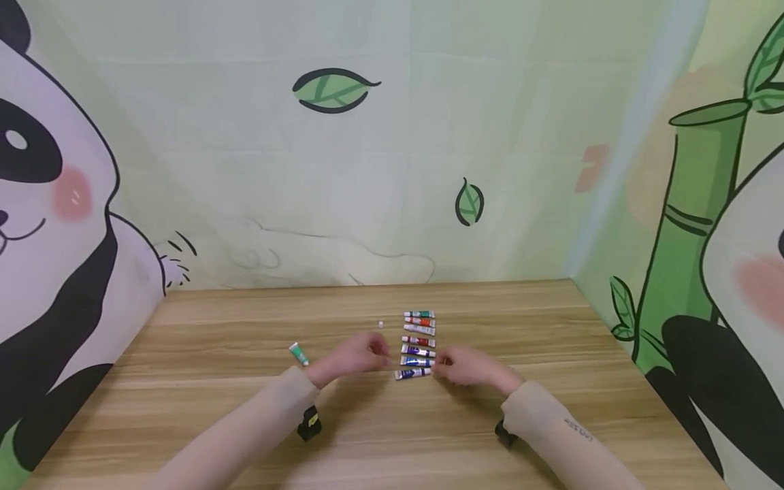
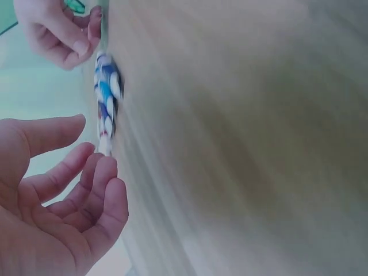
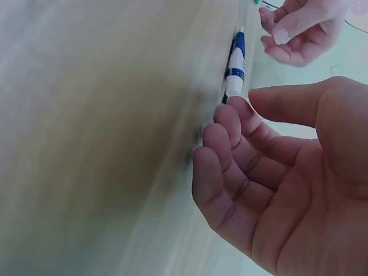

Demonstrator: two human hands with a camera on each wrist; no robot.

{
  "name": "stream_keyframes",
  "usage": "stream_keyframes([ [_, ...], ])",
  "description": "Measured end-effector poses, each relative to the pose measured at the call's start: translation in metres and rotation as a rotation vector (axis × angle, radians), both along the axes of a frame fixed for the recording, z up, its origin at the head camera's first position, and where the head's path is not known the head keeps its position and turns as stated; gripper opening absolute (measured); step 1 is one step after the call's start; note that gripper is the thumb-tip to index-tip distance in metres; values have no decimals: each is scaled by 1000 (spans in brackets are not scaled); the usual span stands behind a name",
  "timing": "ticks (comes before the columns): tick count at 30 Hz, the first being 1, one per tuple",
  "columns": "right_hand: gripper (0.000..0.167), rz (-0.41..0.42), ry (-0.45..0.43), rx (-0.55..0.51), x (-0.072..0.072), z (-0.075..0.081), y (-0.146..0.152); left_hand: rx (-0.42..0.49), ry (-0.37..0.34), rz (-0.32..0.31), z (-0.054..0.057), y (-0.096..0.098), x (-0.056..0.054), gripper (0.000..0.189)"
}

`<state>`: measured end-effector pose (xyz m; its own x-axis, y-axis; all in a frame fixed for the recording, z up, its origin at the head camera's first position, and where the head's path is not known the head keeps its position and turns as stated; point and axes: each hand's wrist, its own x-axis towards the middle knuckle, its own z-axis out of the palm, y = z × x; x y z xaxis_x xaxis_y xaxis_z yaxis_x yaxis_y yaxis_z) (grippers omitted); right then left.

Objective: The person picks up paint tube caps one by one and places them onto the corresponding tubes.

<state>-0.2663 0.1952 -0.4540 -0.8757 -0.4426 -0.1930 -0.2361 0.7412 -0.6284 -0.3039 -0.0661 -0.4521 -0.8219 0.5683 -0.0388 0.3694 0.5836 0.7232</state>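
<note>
Several small paint tubes lie in a column on the table in the head view, caps and ends roughly aligned. Nearest the person is a dark blue paint tube (image 1: 413, 373), slightly slanted, its white cap (image 3: 234, 85) pointing right. My right hand (image 1: 465, 366) is at that cap, the index fingertip right beside it and the thumb close by, fingers loosely bent. Left of the column, my left hand (image 1: 358, 354) hovers with thumb and fingers apart and nothing between them. A light green paint tube (image 1: 299, 354) lies apart, just beyond the left wrist.
A tiny white piece (image 1: 381, 324) lies left of the column's far end. The wooden table (image 1: 233, 320) meets a printed cloth backdrop (image 1: 392, 204) behind and at the sides. Black wrist devices (image 1: 309, 423) hang beneath both sleeves.
</note>
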Motion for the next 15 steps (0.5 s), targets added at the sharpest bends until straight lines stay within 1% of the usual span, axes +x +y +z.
stream_keyframes([
  [7,18,-27,48,34,-11,10,0,-5,24,67,9,-30,-9,7],
  [11,20,-24,47,13,-17,17,1,-9,59,91,14,-47,-11,7],
  [15,22,-33,64,8,-22,24,0,-23,106,109,15,-69,-12,8],
])
